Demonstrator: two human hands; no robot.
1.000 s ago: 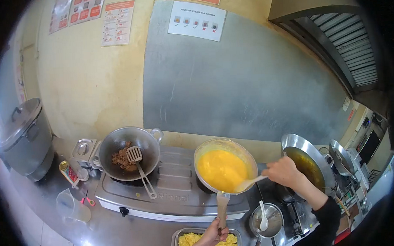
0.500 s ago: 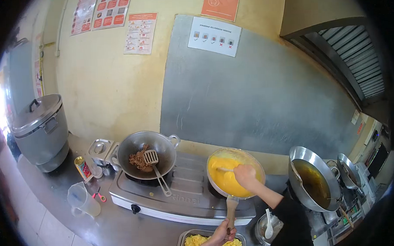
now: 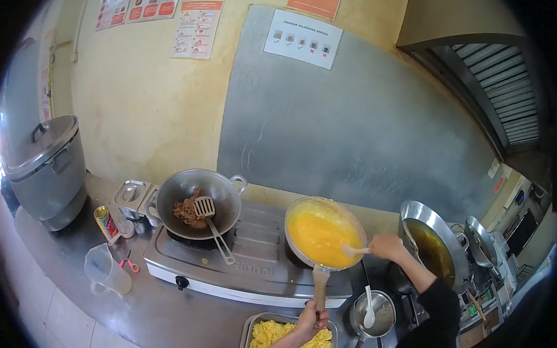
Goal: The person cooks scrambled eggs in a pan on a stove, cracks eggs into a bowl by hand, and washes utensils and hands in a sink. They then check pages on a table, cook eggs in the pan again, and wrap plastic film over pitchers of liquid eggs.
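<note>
My left hand is wrapped round the wooden handle of a frying pan on the right burner. Yellow beaten egg covers the pan's bottom, with a thin film up its far wall. My right hand grips a pale spatula, whose blade dips into the egg by the pan's right rim. Just below my left forearm sits a metal tray of scrambled egg.
On the left of the stove, a wok holds browned meat and a slotted turner. An oil-filled wok stands at right, near a small saucepan with a white spoon. A plastic jug and scissors lie left.
My right hand has moved from over the egg to the pan's right rim, bringing the spatula with it. My left hand keeps its hold on the handle. The camera view has shifted slightly.
</note>
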